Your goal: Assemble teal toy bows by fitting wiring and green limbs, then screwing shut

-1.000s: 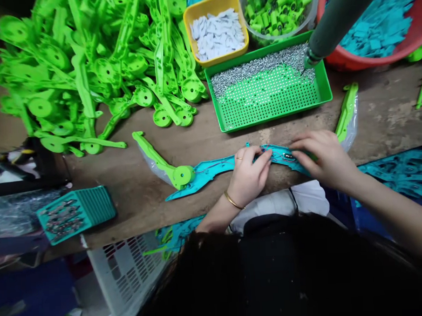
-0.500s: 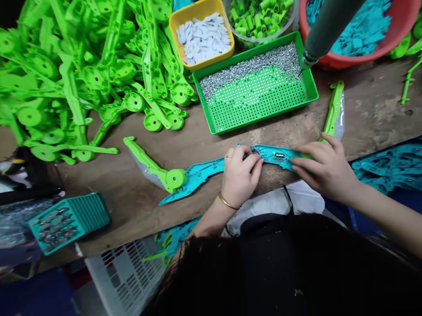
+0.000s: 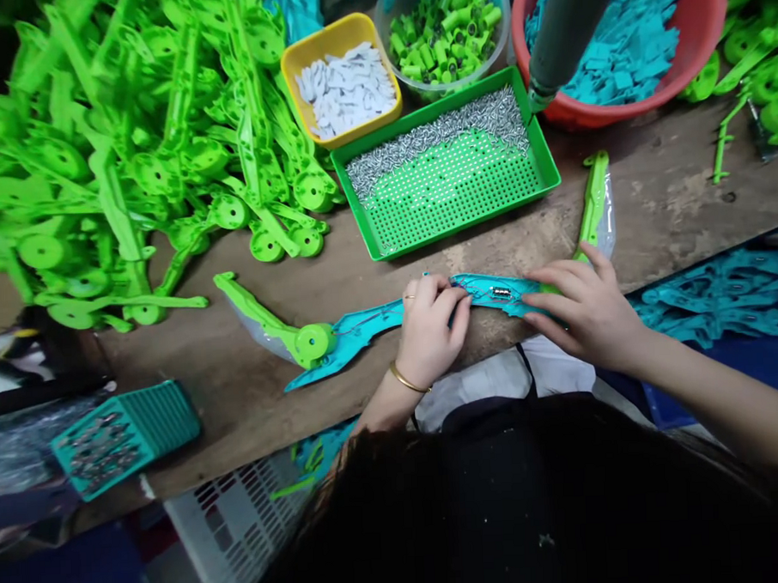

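A long blue plastic shell (image 3: 371, 323) lies on the bench, with thin red and dark wires running along it and small metal cells (image 3: 501, 293) set in its right part. At its left end sits a green plastic arm (image 3: 314, 345) with a round hub; another green arm (image 3: 592, 205) joins the right end. My left hand (image 3: 431, 328) is over the shell's middle, fingers bent together beside the wires. What its fingertips pinch is hidden. My right hand (image 3: 587, 313) grips the shell's right end near the green arm, its fingers curved over the top.
Behind the shell stands a green perforated tray (image 3: 452, 250) of screws. Beyond are a yellow tub (image 3: 356, 136) of white pieces, a clear tub (image 3: 441, 87) and a red basin (image 3: 639, 113). Green arms (image 3: 126, 174) are heaped at left. A teal basket (image 3: 169, 421) holds metal parts.
The whole view has shifted, so most things appear slightly farther left. Both hands stay at the same places on the shell, with little change in their fingers.
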### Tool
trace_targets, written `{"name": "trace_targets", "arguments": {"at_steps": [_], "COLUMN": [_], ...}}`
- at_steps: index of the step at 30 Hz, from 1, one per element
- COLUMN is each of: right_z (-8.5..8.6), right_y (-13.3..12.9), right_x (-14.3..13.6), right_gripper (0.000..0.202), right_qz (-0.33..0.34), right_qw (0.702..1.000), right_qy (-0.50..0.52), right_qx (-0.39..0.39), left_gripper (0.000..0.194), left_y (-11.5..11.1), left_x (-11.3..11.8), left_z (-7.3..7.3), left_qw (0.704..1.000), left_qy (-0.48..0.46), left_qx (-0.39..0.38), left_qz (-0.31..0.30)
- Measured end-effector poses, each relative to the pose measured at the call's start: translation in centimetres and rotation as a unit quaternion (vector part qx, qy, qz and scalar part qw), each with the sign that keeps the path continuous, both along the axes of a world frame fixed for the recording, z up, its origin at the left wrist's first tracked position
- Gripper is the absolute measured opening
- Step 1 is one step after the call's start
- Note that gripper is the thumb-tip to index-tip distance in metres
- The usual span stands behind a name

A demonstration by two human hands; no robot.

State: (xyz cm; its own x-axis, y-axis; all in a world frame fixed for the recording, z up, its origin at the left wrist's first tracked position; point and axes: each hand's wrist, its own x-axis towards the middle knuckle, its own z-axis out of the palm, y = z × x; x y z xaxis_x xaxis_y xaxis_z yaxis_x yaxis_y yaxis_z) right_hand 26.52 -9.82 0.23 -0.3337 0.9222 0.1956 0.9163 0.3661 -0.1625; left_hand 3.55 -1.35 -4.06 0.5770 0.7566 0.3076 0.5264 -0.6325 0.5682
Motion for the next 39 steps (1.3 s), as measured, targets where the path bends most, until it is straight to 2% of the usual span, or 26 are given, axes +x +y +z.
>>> {"name": "trace_targets", "arguments": {"at_steps": [4,10,13,15,20,23,28,31,34,39], "right_z": [-0.3,-0.8,-0.5,-0.5,-1.4,-2.0,-2.1,-1.7,-1.2,-0.5], "right_y": [1.4,2.8,3.6,4.4,6.1,6.3,6.6,7.0,6.8,5.1], "right_x": [-1.9,-3.2,-3.3,-3.4,-3.9,-4.0,-4.1,-3.9,-3.0,-1.4], "right_gripper": [0.017,0.020,0.020,0.023,0.028,0.029,0.028,0.028,0.027,0.014], "right_qz": [0.033,0.060,0.068,0.068,0.079,0.065,0.064,0.062,0.068,0.085], "right_qw": [0.999,0.998,0.998,0.998,0.996,0.998,0.997,0.995,0.992,0.994], "right_qy": [-0.001,-0.028,0.009,0.018,-0.030,-0.018,-0.018,-0.011,0.036,0.027], "right_qx": [0.025,0.014,-0.003,-0.003,0.011,-0.009,-0.051,-0.076,-0.100,-0.059], "left_gripper": [0.016,0.024,0.025,0.026,0.033,0.037,0.030,0.033,0.035,0.036], "left_y": [0.0,-0.5,-1.0,-1.3,-2.0,-2.1,-2.4,-2.5,-2.3,-2.0], "left_x": [-0.9,-1.8,-2.1,-2.2,-1.9,-2.0,-2.3,-1.9,-1.5,-1.4], "left_z": [0.2,-0.1,-0.4,-0.7,-1.1,-1.2,-1.2,-1.2,-1.3,-1.3], "left_qw": [0.998,0.998,0.997,0.996,0.990,0.991,0.996,0.994,0.990,0.989], "left_qy": [-0.001,-0.010,-0.025,-0.002,0.080,0.071,0.017,0.041,0.072,0.070], "left_qx": [0.008,0.020,0.050,0.082,0.120,0.112,0.084,0.100,0.120,0.127], "left_qz": [-0.055,-0.067,-0.051,-0.032,0.008,0.011,0.017,0.029,0.031,0.020]}}
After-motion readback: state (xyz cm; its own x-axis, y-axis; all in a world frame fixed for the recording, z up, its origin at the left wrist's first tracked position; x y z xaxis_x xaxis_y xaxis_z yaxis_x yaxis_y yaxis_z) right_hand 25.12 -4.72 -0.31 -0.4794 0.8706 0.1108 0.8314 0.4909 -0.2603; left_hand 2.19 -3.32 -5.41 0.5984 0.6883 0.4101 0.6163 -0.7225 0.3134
